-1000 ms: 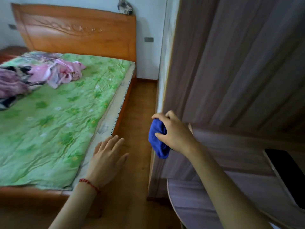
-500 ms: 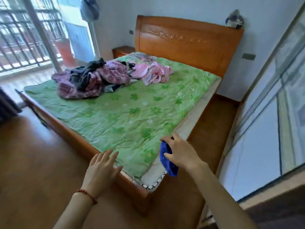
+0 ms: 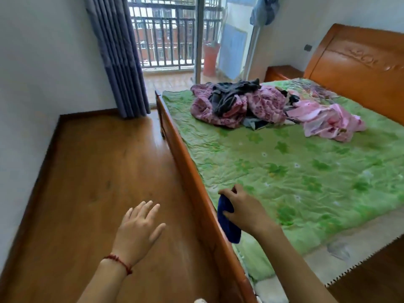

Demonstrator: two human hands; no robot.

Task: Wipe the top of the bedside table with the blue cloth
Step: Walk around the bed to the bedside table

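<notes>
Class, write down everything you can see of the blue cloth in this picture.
The blue cloth is dark, deep blue and looks like soft, thick fabric. It is bunched up, not spread flat, and hangs down from the right hand, whose fingers close over its upper part. It is seen over the near corner of the bed, beside the wooden footboard. Only the hand visibly touches it.

- Blue cloth point(image 3: 228, 224), deep plain navy, lower centre.
- Bedspread point(image 3: 295, 171): bright green, leaf-and-flower print.
- Crumpled blanket point(image 3: 258, 106), upper centre: pink-purple floral.
- Headboard point(image 3: 360, 68), upper right: orange-brown wood.
- Curtain point(image 3: 118, 55), upper left: grey-purple stripes.
- Wrist string point(image 3: 120, 262), lower left: red.
</notes>
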